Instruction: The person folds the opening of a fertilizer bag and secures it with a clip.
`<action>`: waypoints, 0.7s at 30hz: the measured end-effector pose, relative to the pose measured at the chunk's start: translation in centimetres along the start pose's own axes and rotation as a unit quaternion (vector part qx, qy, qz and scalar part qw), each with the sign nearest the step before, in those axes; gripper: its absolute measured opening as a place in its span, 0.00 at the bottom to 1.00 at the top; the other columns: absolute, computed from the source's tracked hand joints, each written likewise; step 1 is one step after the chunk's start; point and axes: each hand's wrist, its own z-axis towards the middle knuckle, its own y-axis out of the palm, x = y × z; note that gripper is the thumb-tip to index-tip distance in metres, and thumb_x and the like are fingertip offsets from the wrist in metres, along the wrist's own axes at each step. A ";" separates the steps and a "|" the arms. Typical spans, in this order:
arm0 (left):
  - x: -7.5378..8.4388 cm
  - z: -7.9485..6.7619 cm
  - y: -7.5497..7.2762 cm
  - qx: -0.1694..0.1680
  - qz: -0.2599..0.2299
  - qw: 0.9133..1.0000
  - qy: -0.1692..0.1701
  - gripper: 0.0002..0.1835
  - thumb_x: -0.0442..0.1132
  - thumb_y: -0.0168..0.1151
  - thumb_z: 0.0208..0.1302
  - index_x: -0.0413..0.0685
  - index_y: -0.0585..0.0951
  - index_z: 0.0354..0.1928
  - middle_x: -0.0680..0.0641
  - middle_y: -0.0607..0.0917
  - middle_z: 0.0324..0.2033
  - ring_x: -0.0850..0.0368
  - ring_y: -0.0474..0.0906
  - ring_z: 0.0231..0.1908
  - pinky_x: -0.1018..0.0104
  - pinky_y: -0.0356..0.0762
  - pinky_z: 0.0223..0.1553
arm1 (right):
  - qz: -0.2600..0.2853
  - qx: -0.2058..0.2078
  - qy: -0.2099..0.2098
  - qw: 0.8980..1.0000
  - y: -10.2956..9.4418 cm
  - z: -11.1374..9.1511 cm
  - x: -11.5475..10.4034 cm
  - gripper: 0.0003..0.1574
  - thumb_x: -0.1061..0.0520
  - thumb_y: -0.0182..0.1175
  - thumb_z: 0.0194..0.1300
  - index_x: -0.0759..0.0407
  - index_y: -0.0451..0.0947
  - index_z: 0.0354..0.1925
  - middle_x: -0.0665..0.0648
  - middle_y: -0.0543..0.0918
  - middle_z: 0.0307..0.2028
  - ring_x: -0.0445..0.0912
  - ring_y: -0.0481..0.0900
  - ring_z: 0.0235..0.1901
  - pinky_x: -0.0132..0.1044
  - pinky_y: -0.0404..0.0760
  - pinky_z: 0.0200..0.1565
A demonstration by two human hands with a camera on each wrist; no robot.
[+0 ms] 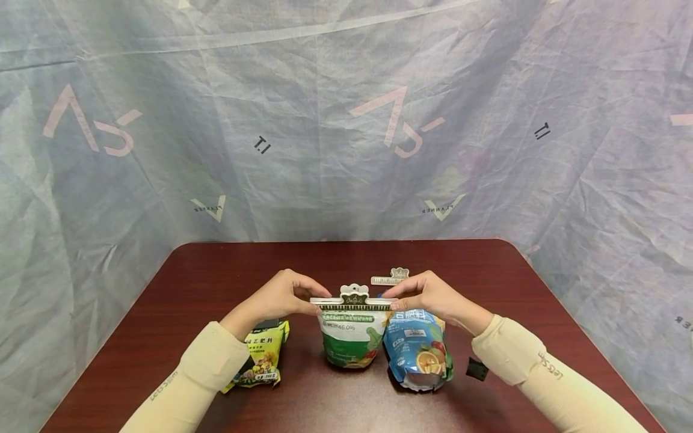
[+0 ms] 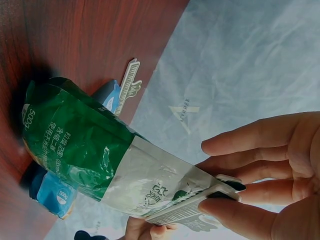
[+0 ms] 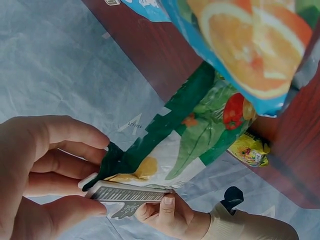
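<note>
A green and white bag (image 1: 346, 346) of what looks like fertilizer stands upright in the middle of the table. Along its top edge lies a wide white bag clip (image 1: 354, 305) with a scalloped handle. My left hand (image 1: 284, 296) pinches one end of this clip, thumb in front and fingers behind, as the left wrist view shows. At the opposite end, my right hand (image 1: 430, 297) pinches the clip and the bag's corner between thumb and fingers. Printed vegetables on the bag's side show in the right wrist view.
A blue bag (image 1: 417, 349) with printed oranges is just right of the green one. Farther left lies a yellow-green bag (image 1: 264, 355), partly behind my left wrist. A second white clip (image 1: 391, 277) rests toward the back. Near my right forearm is a small black object (image 1: 477, 369).
</note>
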 end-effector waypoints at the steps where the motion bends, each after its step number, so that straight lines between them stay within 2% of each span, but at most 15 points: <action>1: 0.0 0.0 0.0 0.000 -0.001 1.000 -0.002 0.14 0.31 0.70 0.48 0.42 0.84 0.41 0.47 0.85 0.37 0.52 0.79 0.30 0.64 0.77 0.28 | 0.001 0.000 -0.001 1.000 0.0 0.0 0.0 0.18 0.57 0.64 0.57 0.62 0.81 0.46 0.59 0.80 0.47 0.50 0.77 0.46 0.43 0.78 0.44; 6: -0.3 0.0 -0.1 -0.004 -0.021 1.000 -0.008 0.14 0.33 0.70 0.49 0.42 0.84 0.41 0.47 0.84 0.37 0.53 0.80 0.33 0.63 0.79 0.32 | 0.006 -0.002 -0.002 1.000 0.0 0.0 0.1 0.18 0.58 0.64 0.57 0.62 0.81 0.46 0.59 0.80 0.47 0.50 0.78 0.46 0.44 0.78 0.44; 13: -1.1 0.0 -0.2 -0.014 -0.050 0.999 -0.014 0.14 0.36 0.69 0.51 0.42 0.84 0.41 0.47 0.85 0.36 0.54 0.81 0.32 0.54 0.79 0.36 | 0.005 -0.001 -0.006 1.000 0.0 0.0 0.4 0.18 0.57 0.64 0.57 0.63 0.81 0.46 0.59 0.80 0.46 0.51 0.77 0.46 0.44 0.77 0.45; 21: -1.3 -0.2 0.2 -0.008 -0.094 0.995 -0.037 0.14 0.34 0.68 0.52 0.39 0.83 0.43 0.44 0.84 0.37 0.53 0.81 0.35 0.60 0.79 0.36 | -0.024 -0.001 -0.023 0.999 0.0 -0.3 0.7 0.15 0.56 0.62 0.60 0.61 0.82 0.44 0.60 0.82 0.43 0.51 0.79 0.42 0.48 0.77 0.43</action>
